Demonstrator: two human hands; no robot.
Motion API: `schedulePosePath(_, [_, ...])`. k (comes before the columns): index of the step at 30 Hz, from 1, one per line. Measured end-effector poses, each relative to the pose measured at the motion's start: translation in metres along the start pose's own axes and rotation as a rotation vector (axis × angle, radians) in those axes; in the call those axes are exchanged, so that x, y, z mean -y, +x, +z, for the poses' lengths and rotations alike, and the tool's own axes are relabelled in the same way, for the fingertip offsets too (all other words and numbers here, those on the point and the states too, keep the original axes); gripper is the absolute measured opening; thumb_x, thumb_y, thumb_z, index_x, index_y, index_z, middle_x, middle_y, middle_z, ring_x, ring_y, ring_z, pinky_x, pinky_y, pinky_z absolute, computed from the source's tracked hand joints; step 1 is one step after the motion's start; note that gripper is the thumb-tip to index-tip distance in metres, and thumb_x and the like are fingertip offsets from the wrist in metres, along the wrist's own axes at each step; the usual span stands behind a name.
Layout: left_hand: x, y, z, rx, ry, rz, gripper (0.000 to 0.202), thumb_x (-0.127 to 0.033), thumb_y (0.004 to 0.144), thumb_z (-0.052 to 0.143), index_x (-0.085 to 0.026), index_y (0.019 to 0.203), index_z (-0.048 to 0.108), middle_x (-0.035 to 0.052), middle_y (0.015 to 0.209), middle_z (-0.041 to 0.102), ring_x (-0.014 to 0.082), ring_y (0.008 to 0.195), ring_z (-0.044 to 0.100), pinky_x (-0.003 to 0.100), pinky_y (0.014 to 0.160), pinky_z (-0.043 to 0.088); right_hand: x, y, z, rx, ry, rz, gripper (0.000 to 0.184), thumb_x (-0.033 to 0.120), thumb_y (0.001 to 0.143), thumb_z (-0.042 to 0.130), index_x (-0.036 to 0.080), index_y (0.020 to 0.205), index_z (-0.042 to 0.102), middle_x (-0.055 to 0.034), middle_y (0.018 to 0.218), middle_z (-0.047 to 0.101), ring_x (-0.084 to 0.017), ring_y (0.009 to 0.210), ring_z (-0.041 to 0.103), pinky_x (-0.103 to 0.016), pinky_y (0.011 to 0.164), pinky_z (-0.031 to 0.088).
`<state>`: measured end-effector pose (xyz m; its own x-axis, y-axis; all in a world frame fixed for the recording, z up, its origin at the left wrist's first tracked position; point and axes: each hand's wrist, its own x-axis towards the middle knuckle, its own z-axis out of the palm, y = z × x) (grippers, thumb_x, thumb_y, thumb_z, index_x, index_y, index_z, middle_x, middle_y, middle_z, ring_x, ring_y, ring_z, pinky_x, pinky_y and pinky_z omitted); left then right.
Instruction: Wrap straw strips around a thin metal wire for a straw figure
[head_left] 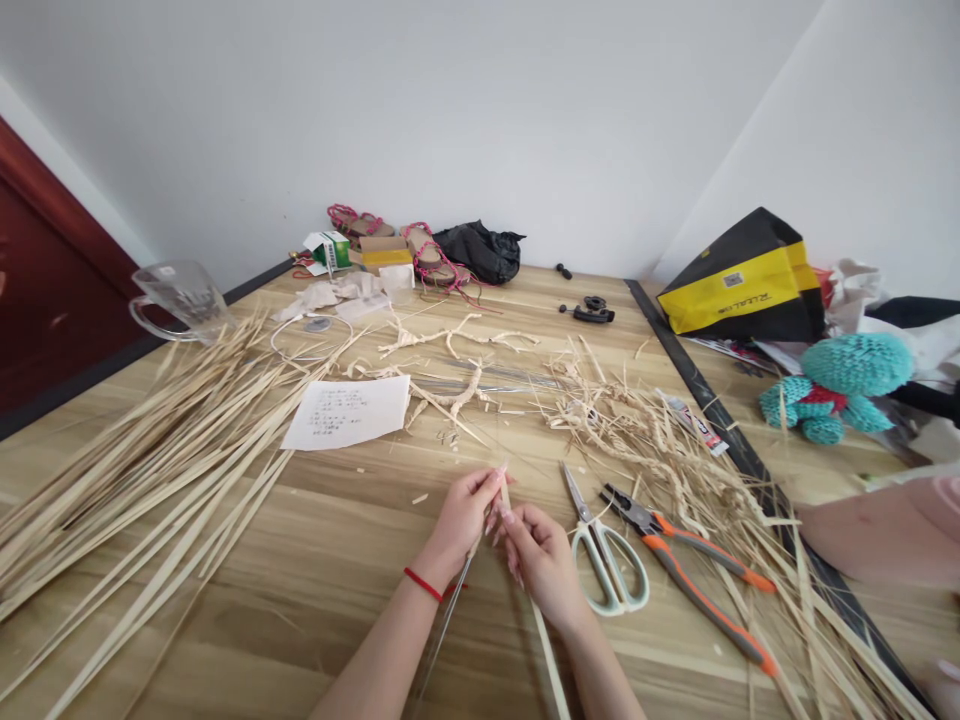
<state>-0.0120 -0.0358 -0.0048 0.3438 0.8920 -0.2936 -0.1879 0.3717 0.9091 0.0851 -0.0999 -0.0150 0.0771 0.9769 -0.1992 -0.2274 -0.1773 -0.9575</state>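
My left hand (459,515), with a red cord at its wrist, is closed in a pinch on thin metal wires (444,632) that trail toward me. My right hand (546,560) pinches a pale straw strip (550,662), whose tail runs down past the wrist. The fingertips of both hands meet where strip and wires come together; the exact contact is hidden by the fingers. Right of my right hand lie scissors (609,565) with pale green handles, blades parted slightly. Beside them rest pliers (705,575) with orange and grey handles.
Long straw strips (187,440) cover the left side; more straw (660,430) is heaped at right. A handwritten paper (349,412), wrapped branch-like pieces (461,390) and a glass mug (184,300) lie farther back. Another person's limb (877,525) is at the right edge.
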Motion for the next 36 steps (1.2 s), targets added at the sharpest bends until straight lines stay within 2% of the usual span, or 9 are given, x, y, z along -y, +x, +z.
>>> schedulePosePath(6, [-0.0038,0.0013,0.0003,-0.028,0.009,-0.004,0.039,-0.053,0.069,0.060,-0.014,0.077,0.061,-0.0059,0.047,0.043,0.0067,0.039,0.034,0.021,0.040,0.025,0.0021,0.0001,0.0016,-0.025,0.016,-0.018,0.035,0.049,0.078,0.057,0.017,0.064,0.053,0.0068,0.039,0.042,-0.006,0.033,0.034,-0.019,0.034,0.024])
schedulePosePath(12, [-0.0084,0.0031,-0.0052,0.056,-0.062,-0.046,0.041,-0.054,0.073,0.055,-0.014,0.078,0.060,-0.0058,0.048,0.044,0.0062,0.039,0.034,0.021,0.040,0.023,0.0083,-0.0018,0.0025,-0.037,0.030,-0.011,0.036,0.048,0.078,0.058,0.016,0.063,0.054,0.0066,0.039,0.043,-0.005,0.031,0.034,-0.017,0.033,0.024])
schedulePosePath(20, [-0.0060,0.0020,-0.0042,0.103,-0.140,-0.088,0.032,-0.046,0.072,0.061,-0.014,0.072,0.058,-0.0056,0.048,0.044,0.0063,0.042,0.037,0.020,0.043,0.027,0.0038,0.0017,-0.0003,-0.002,0.026,-0.031,0.035,0.049,0.081,0.054,0.015,0.074,0.057,0.0054,0.042,0.048,-0.005,0.033,0.037,-0.016,0.034,0.028])
schedulePosePath(25, [-0.0047,0.0023,-0.0035,0.099,-0.178,-0.120,0.032,-0.044,0.073,0.060,-0.013,0.079,0.062,-0.0053,0.046,0.046,0.0072,0.040,0.039,0.021,0.042,0.027,0.0053,0.0007,-0.0011,0.018,0.095,0.000,0.032,0.046,0.080,0.057,0.015,0.071,0.055,0.0068,0.042,0.045,-0.005,0.032,0.035,-0.015,0.032,0.026])
schedulePosePath(31, [-0.0051,0.0029,-0.0024,0.128,-0.275,-0.174,0.034,-0.044,0.070,0.064,-0.012,0.080,0.062,-0.0051,0.045,0.046,0.0077,0.039,0.041,0.021,0.041,0.028,0.0032,0.0016,-0.0032,0.019,0.174,0.016,0.030,0.045,0.079,0.059,0.016,0.070,0.056,0.0074,0.039,0.045,-0.005,0.030,0.034,-0.015,0.030,0.025])
schedulePosePath(36, [-0.0052,0.0026,-0.0018,0.143,-0.327,-0.165,0.032,-0.042,0.072,0.062,-0.011,0.079,0.062,-0.0047,0.044,0.045,0.0070,0.038,0.041,0.020,0.040,0.027,0.0031,0.0026,-0.0030,0.032,0.193,0.009,0.028,0.042,0.081,0.058,0.015,0.071,0.058,0.0066,0.040,0.047,-0.004,0.030,0.034,-0.014,0.030,0.026])
